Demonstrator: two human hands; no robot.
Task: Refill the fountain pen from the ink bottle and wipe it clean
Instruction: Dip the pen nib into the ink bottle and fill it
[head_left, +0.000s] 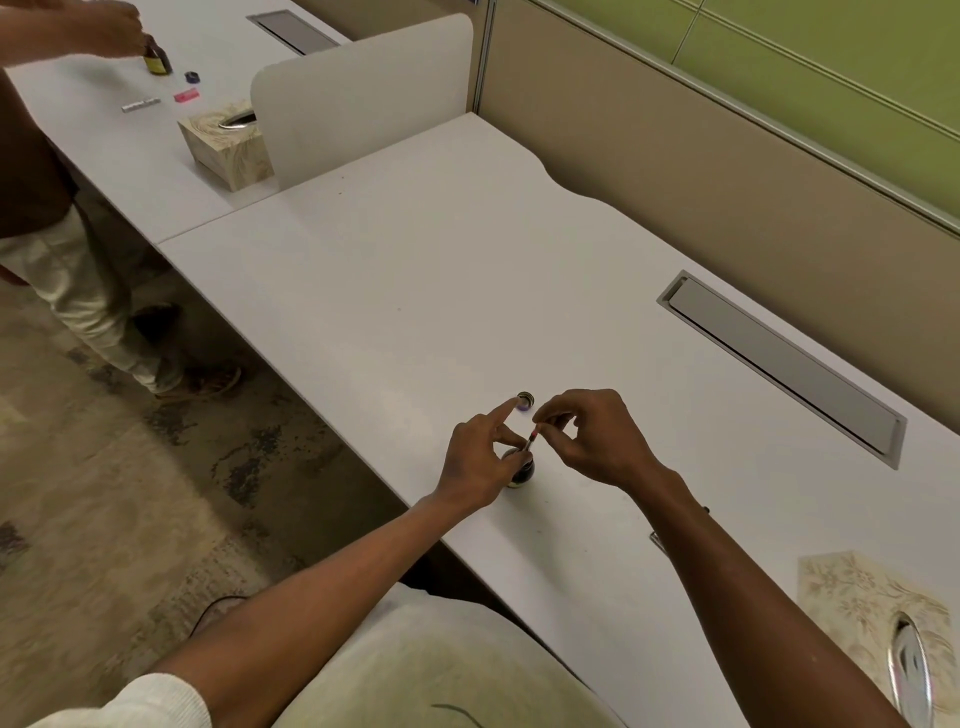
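Head view, looking down on a white desk (415, 291): the left hand (475, 467) is wrapped around the ink bottle (521, 470), thumb and lower fingers closed on its sides while the index finger sticks out straight toward the loose cap (525, 400) lying just beyond on the desk — the bottle is pinned so it cannot tip or slide while something is worked into its mouth. The right hand (592, 441) pinches the top end of the fountain pen (531, 441) between thumb and forefinger, its other fingers curled loosely; the pen stands tilted, lower end down at the bottle's opening, which looks like the filling step, though whether the nib is in ink is hidden by the fingers. The cap sits apart, probably to keep the mouth free and the cap within reach for closing afterwards. A patterned tissue box (872, 618) waits at the near right corner — handy for the wipe still to come. On the neighbouring desk another person's hand (111, 31) holds a second bottle (157, 60); another tissue box (228, 145) stands there too.
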